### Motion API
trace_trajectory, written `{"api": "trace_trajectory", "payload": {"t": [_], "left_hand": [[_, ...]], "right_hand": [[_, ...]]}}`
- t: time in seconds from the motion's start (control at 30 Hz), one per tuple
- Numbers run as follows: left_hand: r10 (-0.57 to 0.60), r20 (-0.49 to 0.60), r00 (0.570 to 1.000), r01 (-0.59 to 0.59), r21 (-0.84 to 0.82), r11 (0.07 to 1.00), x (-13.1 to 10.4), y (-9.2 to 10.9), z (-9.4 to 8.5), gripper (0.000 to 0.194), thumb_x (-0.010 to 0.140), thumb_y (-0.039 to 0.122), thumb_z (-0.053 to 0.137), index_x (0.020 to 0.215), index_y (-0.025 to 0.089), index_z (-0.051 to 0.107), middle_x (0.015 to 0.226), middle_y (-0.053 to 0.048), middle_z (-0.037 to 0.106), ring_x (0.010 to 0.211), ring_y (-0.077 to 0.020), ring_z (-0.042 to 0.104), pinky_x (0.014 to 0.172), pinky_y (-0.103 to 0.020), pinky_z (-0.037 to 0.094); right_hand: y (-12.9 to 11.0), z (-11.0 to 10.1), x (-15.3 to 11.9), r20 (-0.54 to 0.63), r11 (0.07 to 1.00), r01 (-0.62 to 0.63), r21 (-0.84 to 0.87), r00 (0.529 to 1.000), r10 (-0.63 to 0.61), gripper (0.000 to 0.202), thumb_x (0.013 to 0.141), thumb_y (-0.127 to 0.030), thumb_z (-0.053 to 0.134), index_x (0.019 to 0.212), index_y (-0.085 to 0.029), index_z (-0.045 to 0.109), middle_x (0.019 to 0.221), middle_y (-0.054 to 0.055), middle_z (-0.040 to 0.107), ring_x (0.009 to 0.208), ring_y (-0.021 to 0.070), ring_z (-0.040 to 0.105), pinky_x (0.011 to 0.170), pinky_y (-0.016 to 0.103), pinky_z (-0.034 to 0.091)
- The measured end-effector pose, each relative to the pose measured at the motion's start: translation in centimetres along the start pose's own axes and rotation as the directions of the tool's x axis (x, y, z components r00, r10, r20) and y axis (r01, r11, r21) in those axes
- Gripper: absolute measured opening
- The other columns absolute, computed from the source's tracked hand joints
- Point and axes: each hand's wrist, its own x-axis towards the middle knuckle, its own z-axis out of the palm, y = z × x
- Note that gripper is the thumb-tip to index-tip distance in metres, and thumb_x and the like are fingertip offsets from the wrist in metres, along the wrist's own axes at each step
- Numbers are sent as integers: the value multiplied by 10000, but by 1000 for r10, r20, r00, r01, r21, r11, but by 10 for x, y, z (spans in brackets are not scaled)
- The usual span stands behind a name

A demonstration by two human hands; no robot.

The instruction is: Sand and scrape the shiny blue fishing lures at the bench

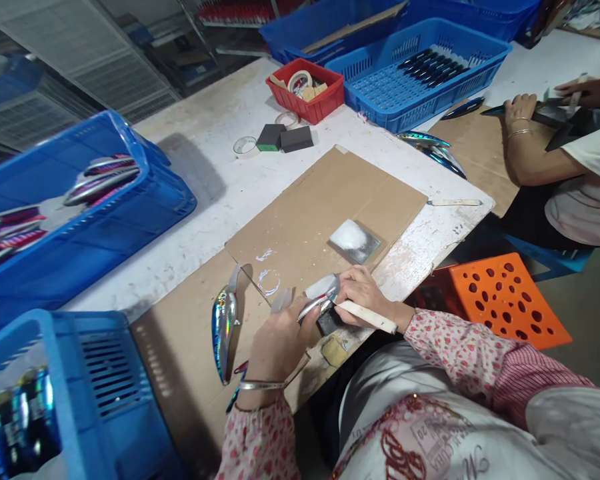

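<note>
My left hand (279, 341) is closed around a shiny silver fishing lure (314, 305), held low over the table's front edge. In my right hand (360, 291) is a tool with a slim white handle (369, 316); the fingers and the lure hide its working end. Both hands meet at the lure. A blue and silver fishing lure (223, 333) with a clear lip lies on the cardboard sheet (325, 193) left of my left hand. Part of another blue lure (236, 395) shows beside my left wrist. Just beyond my right hand rests a block covered in white powder (354, 240).
Blue crates (180, 193) with lures stand at left. At the back are dark sanding blocks (297, 138), tape rolls (245, 146), a red basket (307, 100) and a blue basket (375, 107). A co-worker's hand (520, 110) works at right, above an orange stool (510, 300).
</note>
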Motion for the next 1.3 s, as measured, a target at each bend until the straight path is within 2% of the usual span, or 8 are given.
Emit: {"api": "trace_trajectory", "payload": {"t": [0.3,0.53,0.77,0.93,1.13,1.3], "left_hand": [[5,-27,1000,-4,38,999,-4,5,1,370,967,441,296,1089,249,588,854,-72,712,778,-244,682,581,-280,390],[5,-107,994,-1,42,999,-7,8,5,408,956,450,299,1103,225,606,827,-99,707,709,-263,673,566,-299,407],[-23,-72,997,30,105,994,-8,12,3,448,962,453,291,1225,217,566,890,-110,720,755,-282,688,569,-300,416],[-21,-110,994,37,147,988,-10,14,5,460,965,458,293,1224,205,576,852,-110,721,764,-283,694,569,-292,413],[0,-154,988,31,195,980,-11,13,10,478,964,467,283,1210,196,591,831,-116,716,751,-282,697,563,-294,414],[-17,-145,989,49,217,975,-12,15,9,474,965,472,282,1205,204,590,830,-110,717,752,-278,699,558,-291,418]], "right_hand": [[2,2,-4,77,1000,-15,-3,997,15,106,729,-164,569,730,-215,477,673,-23,571,883,200,544,892,389,314],[0,-2,-3,47,996,-42,75,998,38,104,726,-162,553,727,-219,467,685,-19,571,880,196,556,881,387,341],[-1,0,-1,-33,1000,2,26,999,-1,75,764,-181,541,745,-218,478,661,-17,552,833,192,555,840,384,373],[-2,2,-2,-28,1000,9,-11,1000,-9,73,736,-169,531,711,-216,482,647,-17,552,841,192,550,837,384,373],[-1,1,-4,47,999,-35,13,998,34,93,699,-164,541,691,-223,470,647,-22,561,857,195,555,877,393,353],[-1,2,-4,-7,998,-37,46,999,38,85,752,-180,538,725,-222,468,659,-22,543,839,191,560,857,381,355]]}}
